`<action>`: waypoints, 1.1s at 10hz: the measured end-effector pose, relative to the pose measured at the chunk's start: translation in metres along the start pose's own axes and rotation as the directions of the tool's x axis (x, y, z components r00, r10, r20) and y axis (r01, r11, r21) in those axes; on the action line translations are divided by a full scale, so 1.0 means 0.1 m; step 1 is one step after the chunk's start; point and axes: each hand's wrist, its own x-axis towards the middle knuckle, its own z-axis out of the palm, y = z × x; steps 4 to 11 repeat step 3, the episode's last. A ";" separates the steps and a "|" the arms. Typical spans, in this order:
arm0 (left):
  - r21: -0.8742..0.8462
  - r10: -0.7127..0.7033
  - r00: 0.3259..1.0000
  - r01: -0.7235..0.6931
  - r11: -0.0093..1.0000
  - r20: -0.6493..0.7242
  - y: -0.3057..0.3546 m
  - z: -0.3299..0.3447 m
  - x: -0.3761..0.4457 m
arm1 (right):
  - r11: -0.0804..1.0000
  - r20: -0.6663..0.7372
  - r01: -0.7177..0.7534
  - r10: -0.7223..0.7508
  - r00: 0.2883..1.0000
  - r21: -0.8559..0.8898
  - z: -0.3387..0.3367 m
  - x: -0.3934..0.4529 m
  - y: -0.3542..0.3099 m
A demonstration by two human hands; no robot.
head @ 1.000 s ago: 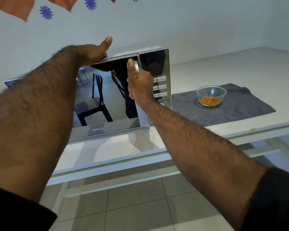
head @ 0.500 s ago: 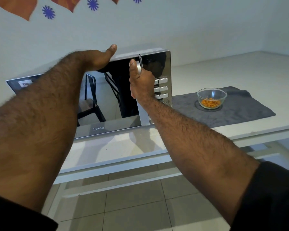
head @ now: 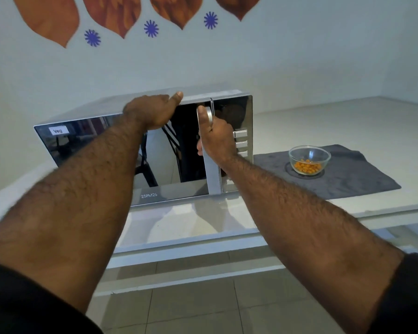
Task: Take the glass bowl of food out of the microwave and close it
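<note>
The right hand (head: 217,138) is wrapped closed around the vertical silver door handle (head: 209,131) of the mirrored, silver-bodied microwave (head: 232,112); the left hand (head: 152,112) lies flat and open on the top front edge of the casing, gripping nothing. The mirror-finish door (head: 159,165) appears flush or very nearly flush with the frame; whether the latch has caught cannot be told. In my judgement the step in hand is the closing: it is best finished with a firm, square push at the handle side while the left hand steadies the casing so the unit does not slide on the white desk (head: 348,124). The clear round glass bowl of orange food (head: 309,160) is already out, standing on the dark grey cloth mat (head: 362,174) to the right of the microwave, well apart from both hands. Count: one microwave, one bowl, one mat, two hands.
</note>
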 end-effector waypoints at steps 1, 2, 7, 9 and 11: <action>0.021 0.017 0.993 -0.014 1.000 -0.115 -0.01 0.05 -0.15 | 0.899 0.071 0.132 -0.112 0.991 -0.418 -0.25 0.05 -0.01; -0.004 0.043 0.991 -0.044 0.999 -0.130 -0.02 0.01 -0.26 | 0.754 0.099 0.211 -0.192 0.976 -0.622 -0.45 0.23 -0.14; -0.048 0.004 0.998 -0.007 0.999 -0.067 -0.05 -0.13 -0.30 | 0.690 0.139 0.258 -0.225 0.965 -0.676 -0.62 0.49 -0.35; -0.048 0.004 0.998 -0.007 0.999 -0.067 -0.05 -0.13 -0.30 | 0.690 0.139 0.258 -0.225 0.965 -0.676 -0.62 0.49 -0.35; -0.048 0.004 0.998 -0.007 0.999 -0.067 -0.05 -0.13 -0.30 | 0.690 0.139 0.258 -0.225 0.965 -0.676 -0.62 0.49 -0.35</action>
